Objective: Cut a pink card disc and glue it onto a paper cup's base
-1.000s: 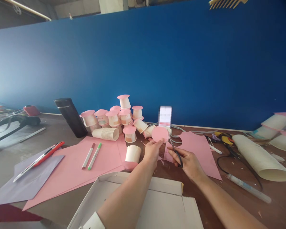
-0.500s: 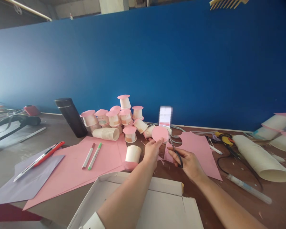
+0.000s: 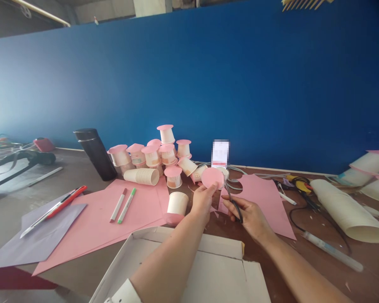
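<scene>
My left hand (image 3: pixel 201 202) pinches a round pink paper disc (image 3: pixel 212 178) and holds it upright above the table. My right hand (image 3: pixel 251 216) grips black-handled scissors (image 3: pixel 232 198), whose blades point up at the disc's right edge. Just left of my left hand stands an upside-down white paper cup (image 3: pixel 176 204) on a pink disc. A cut pink sheet (image 3: pixel 265 202) lies under and behind my right hand.
A pile of pink-capped paper cups (image 3: pixel 158 155) and a black flask (image 3: pixel 95 154) stand behind. Large pink sheets with two markers (image 3: pixel 123 205), a red-handled knife (image 3: pixel 55 208), an open white box (image 3: pixel 189 269), a rolled paper tube (image 3: pixel 347 208) and cables lie around.
Both hands hold their pose with the disc and scissors; only the view shifted slightly.
</scene>
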`<state>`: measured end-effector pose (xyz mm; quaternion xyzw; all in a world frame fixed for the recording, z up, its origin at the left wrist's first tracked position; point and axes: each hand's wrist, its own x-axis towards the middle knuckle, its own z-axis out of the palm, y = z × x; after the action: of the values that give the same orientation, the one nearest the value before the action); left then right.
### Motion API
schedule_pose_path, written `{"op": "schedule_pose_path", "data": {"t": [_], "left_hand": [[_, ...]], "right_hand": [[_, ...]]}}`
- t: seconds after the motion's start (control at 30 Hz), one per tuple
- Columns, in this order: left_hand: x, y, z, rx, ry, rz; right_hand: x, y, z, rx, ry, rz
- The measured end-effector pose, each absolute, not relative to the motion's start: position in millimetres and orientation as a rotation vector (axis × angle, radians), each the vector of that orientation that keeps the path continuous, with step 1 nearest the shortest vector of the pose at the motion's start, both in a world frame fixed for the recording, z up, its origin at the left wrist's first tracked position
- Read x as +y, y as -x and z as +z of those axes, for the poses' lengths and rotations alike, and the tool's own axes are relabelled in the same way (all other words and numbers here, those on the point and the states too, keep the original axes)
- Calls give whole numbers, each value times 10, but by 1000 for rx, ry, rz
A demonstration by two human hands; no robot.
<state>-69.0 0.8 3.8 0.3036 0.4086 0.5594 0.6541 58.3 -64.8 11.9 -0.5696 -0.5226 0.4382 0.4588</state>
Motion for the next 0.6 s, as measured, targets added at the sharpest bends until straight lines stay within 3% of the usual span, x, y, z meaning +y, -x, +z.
{"op": "schedule_pose_path", "data": {"t": [0.6], "left_hand": [[-13, 691, 8, 927, -838, 1199]], "right_hand": [[-620, -646, 96, -1295, 1392, 1035]]}}
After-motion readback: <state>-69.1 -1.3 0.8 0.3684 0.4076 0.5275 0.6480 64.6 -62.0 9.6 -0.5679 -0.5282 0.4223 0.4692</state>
